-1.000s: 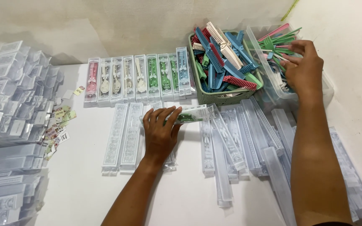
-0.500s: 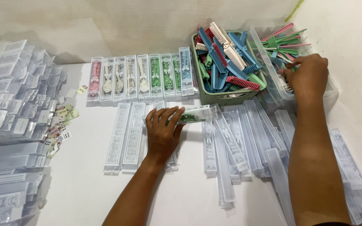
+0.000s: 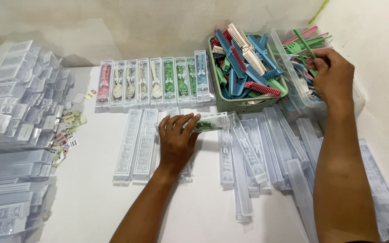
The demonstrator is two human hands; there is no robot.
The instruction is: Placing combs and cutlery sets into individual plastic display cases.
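1. The left hand (image 3: 176, 141) lies palm down on the white counter (image 3: 95, 202), just in front of the green basket (image 3: 248, 101).
2. Its grip is closed lightly around a clear sleeve (image 3: 214, 122) with a green item inside; the fingers (image 3: 187, 123) curl over the sleeve's near end and press it to the counter.
3. That sleeve lies on its side, touching the front foot of the green basket, with its far end pointing right.
4. The right hand (image 3: 334, 76) hangs over the clear tub (image 3: 356, 96), which stands just right of the green basket.
5. Its grip is pinched shut on a thin green stick-like piece (image 3: 305, 45), which slants up and left out of the hand. What kind of piece it is cannot be told.
6. The green basket is heaped with combs (image 3: 244, 63) in blue, red, cream and green.
7. Left of the green basket, a row of filled sleeves (image 3: 154, 83) lies side by side, holding pink, cream and green items.
8. In front of the green basket and to its right, a loose pile of empty sleeves (image 3: 266, 153) spreads over the counter.
9. Far left of the green basket, stacked sleeves (image 3: 14, 117) sit beside small paper labels (image 3: 68, 132).
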